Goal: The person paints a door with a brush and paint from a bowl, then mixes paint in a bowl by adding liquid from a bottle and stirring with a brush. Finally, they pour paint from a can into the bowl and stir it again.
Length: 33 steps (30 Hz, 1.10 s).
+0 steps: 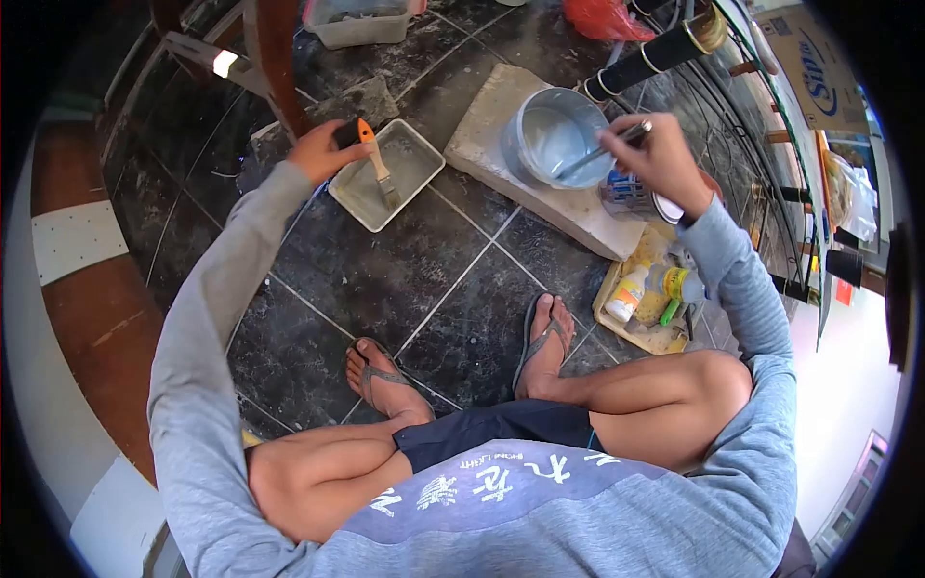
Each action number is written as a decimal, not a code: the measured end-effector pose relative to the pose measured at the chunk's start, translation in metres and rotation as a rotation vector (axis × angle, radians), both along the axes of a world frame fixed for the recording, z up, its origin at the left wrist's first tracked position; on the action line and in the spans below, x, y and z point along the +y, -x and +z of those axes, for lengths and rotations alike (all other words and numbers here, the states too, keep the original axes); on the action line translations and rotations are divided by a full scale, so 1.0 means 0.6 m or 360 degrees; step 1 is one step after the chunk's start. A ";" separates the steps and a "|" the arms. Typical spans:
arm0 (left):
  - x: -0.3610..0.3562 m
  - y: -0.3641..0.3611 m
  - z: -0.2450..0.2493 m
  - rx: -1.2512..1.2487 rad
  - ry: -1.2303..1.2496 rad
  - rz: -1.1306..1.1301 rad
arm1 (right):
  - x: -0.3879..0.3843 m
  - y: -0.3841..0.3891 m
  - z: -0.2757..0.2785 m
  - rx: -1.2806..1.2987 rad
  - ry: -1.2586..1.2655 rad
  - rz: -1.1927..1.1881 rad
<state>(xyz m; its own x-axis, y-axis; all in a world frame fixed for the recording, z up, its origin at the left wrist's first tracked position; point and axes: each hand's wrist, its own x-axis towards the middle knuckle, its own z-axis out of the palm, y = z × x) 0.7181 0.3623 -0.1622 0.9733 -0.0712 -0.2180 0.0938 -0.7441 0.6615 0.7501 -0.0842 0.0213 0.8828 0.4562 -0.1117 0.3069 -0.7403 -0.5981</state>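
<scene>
My left hand [323,154] is closed on a paintbrush [372,154] with an orange-and-black handle end. The bristles point down into a shallow white tray [339,200] on the floor. A dark piece shows beside the handle, between my fingers. My right hand [663,159] pinches a slim grey stick [590,160] near its top. Its lower end dips into a translucent bucket [520,159] of pale bluish-white liquid. The bucket stands on a pale stone slab [482,125], with a labelled can [626,197] beside it, partly under my right hand.
A yellowish tray [617,323] near my right knee holds a white bottle [628,294], a yellow-labelled bottle [679,284] and a green item. Wooden furniture legs [275,67] rise at left. A grey tub [356,31], red plastic bag [602,17] and black metal frame [655,63] lie beyond.
</scene>
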 end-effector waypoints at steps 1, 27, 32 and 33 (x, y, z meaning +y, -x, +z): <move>-0.006 -0.009 -0.031 -0.0179 -0.0041 0.0016 | -0.010 -0.020 -0.008 -0.0041 0.0005 -0.0082; -0.075 0.011 0.053 -0.0662 0.0018 -0.0078 | 0.023 0.007 0.006 -0.0196 -0.0062 0.0213; -0.030 0.022 0.016 -0.0581 -0.0429 0.0080 | -0.002 -0.045 -0.011 -0.0555 0.0080 0.0199; -0.029 0.027 0.021 -0.0582 -0.0549 0.0067 | 0.002 -0.041 -0.015 -0.0626 0.0094 0.0268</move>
